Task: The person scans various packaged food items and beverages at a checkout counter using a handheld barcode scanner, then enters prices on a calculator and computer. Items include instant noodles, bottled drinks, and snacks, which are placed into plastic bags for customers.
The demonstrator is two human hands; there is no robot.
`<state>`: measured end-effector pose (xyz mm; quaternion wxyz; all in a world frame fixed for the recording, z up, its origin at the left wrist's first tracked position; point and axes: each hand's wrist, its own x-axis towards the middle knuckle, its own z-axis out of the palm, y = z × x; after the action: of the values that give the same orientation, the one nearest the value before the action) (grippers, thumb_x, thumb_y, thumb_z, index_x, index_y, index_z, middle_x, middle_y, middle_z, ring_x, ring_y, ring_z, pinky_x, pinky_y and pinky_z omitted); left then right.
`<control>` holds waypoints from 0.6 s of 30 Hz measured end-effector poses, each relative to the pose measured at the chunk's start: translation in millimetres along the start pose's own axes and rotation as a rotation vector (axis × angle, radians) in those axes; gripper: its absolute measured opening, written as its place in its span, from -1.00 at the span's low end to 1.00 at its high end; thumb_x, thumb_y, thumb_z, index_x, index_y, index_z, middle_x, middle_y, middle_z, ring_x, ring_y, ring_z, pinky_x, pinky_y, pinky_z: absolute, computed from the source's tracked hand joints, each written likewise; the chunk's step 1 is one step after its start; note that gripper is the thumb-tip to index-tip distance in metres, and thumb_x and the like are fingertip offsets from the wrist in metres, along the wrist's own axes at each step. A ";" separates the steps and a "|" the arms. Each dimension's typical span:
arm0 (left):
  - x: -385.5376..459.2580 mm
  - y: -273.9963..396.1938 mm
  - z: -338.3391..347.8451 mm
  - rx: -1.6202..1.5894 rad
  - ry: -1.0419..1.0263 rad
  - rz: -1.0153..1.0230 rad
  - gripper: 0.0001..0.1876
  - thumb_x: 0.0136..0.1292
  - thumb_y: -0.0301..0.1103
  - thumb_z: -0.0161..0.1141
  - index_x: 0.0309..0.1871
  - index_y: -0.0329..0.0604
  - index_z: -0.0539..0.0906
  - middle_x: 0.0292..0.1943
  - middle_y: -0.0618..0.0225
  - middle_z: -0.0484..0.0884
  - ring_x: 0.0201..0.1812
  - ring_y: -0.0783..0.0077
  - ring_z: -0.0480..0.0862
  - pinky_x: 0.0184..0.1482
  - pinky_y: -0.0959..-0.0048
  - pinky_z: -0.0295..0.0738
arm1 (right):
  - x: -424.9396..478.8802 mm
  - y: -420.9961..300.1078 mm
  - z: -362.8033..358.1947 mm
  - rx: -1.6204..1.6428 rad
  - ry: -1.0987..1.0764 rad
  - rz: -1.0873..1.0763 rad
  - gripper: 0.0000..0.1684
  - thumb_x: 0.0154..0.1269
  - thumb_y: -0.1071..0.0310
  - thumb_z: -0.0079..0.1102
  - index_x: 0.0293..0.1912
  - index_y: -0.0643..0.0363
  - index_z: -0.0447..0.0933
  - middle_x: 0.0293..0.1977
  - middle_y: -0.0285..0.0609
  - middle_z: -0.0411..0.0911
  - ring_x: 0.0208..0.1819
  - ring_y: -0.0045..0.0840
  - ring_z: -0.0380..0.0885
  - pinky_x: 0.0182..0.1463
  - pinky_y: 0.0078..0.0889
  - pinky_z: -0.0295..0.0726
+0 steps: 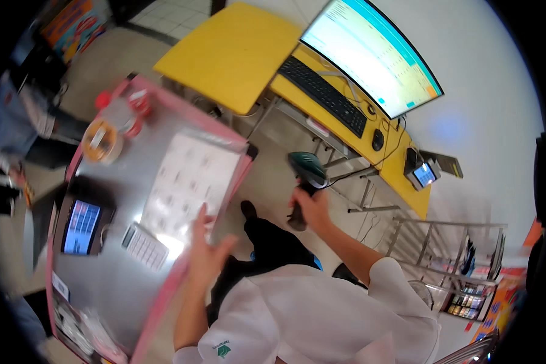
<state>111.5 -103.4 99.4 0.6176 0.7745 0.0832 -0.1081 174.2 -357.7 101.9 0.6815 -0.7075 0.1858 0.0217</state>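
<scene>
My right hand [313, 207] grips the handle of a green and black handheld barcode scanner [308, 168], held over the floor between the two tables. My left hand [207, 248], its fingers apart, is at the near edge of the metal-topped counter with pink edging [113, 282]. Its index finger lies over the edge of a white printed sheet [186, 177]; whether it touches is not clear. Left of that hand a white calculator [144, 245] overlaps the sheet's lower corner. Beyond it stands a small lit display [81, 226].
A tub with an orange lid [101, 140] and red-capped containers [134, 109] stand on the counter. The yellow desk [341, 123] bears a curved monitor [373, 54], keyboard [323, 93], mouse [377, 139] and small screen device [424, 175]. People are beyond the counter. A metal rack [446, 225] stands right.
</scene>
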 end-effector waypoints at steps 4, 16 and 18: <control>63.1 7.4 105.0 -0.577 -0.280 0.010 0.03 -0.02 -0.50 0.38 0.46 -0.01 -0.08 0.14 0.09 0.35 0.07 0.22 0.46 0.15 0.18 0.39 | 38.4 -35.3 14.3 -0.560 -0.643 -0.565 -0.54 0.11 0.23 0.30 -0.02 0.22 0.47 -0.18 -0.18 0.54 -0.19 -0.52 0.53 -0.11 -0.43 0.51; 145.6 9.2 173.7 -0.127 -0.004 -0.392 -0.61 -0.06 -0.68 0.25 -0.13 -0.25 0.43 -0.40 0.34 0.53 -0.32 0.46 0.62 -0.09 0.43 0.54 | 363.4 1.2 -124.6 -1.160 0.035 -0.087 -0.37 0.15 0.18 -0.05 0.20 0.26 0.26 -0.52 0.07 0.59 -0.44 -0.11 0.62 -0.32 -0.07 0.58; 148.4 10.9 184.1 -0.065 0.047 -0.380 -0.66 -0.06 -0.58 0.30 -0.16 -0.29 0.50 -0.39 0.31 0.60 -0.32 0.47 0.64 -0.16 0.47 0.53 | 380.0 2.2 -117.8 -1.150 0.024 -0.105 -0.35 0.15 0.18 -0.04 0.21 0.30 0.24 -0.53 0.06 0.59 -0.45 -0.11 0.62 -0.33 -0.05 0.59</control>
<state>245.3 -286.0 30.2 0.6088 0.7268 0.2456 -0.2021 500.7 -561.0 0.2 0.1855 -0.9726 0.1164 0.0775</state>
